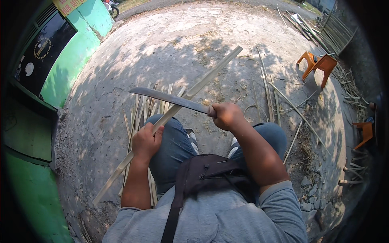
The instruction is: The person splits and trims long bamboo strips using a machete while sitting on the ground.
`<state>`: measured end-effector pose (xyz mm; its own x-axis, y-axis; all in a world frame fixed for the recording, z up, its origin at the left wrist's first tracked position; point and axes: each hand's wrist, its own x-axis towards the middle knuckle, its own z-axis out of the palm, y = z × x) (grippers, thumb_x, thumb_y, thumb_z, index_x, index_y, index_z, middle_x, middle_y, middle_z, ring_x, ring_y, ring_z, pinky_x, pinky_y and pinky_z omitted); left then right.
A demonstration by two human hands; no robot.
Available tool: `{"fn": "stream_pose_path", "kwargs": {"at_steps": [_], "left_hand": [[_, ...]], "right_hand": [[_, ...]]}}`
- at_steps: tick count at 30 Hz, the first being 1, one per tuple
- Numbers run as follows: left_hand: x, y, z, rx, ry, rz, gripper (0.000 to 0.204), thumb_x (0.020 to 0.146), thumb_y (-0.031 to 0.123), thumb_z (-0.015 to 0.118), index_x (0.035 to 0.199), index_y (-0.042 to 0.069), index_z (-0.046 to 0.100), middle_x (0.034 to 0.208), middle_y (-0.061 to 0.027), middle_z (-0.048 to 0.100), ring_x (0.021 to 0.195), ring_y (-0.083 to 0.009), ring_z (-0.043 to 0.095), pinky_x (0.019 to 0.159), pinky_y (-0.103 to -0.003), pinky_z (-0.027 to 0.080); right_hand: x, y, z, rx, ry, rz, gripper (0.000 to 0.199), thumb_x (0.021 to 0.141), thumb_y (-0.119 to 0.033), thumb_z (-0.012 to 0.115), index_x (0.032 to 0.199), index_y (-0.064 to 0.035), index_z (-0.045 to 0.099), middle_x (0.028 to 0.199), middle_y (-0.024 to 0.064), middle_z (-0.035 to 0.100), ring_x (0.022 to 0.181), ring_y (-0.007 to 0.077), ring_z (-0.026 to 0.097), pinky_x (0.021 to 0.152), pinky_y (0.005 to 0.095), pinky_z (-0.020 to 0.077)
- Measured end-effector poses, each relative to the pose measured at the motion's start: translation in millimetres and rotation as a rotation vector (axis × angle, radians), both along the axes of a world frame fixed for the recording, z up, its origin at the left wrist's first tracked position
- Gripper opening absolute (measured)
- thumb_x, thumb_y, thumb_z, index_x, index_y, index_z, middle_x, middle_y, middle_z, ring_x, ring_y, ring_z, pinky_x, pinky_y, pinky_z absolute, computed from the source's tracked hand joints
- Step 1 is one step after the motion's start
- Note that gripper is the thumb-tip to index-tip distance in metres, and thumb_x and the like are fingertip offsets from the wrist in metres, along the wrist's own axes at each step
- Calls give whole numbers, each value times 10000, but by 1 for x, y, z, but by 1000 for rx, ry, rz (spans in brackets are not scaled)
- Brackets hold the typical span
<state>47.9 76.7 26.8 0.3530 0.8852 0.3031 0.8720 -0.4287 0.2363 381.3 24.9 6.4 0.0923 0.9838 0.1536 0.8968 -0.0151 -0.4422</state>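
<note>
My left hand (146,141) grips a long pale bamboo strip (206,79) that runs diagonally from lower left to upper right across my left knee. In my right hand (227,116) is the handle of a long dark knife (168,97), its blade pointing left and lying across the strip just above my left hand. I sit with both knees in blue jeans, and a black bag strap crosses my grey shirt.
A bundle of split bamboo strips (142,109) lies on the concrete ground by my left leg, and more strips (269,93) are scattered to the right. An overturned orange plastic chair (318,65) lies at upper right. A green wall (69,60) borders the left side.
</note>
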Motion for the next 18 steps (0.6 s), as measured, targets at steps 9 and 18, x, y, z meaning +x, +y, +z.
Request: {"fn": "stream_pose_path", "kwargs": {"at_steps": [9, 18], "left_hand": [[-8, -2, -2, -18, -54, -1, 512, 1030, 543, 628, 857, 61, 632, 751, -232, 674, 751, -502, 684, 666, -592, 520], [-6, 0, 1, -7, -65, -23, 512, 1027, 549, 633, 863, 64, 611, 740, -222, 689, 732, -492, 705, 652, -589, 546]], "right_hand": [[32, 20, 2, -11, 125, -235, 158, 954, -268, 708, 986, -149, 807, 959, 190, 769, 929, 416, 742, 820, 525, 587], [-14, -1, -3, 30, -25, 80, 103, 873, -201, 707, 942, -154, 768, 901, 156, 758, 877, 400, 739, 773, 511, 588]]}}
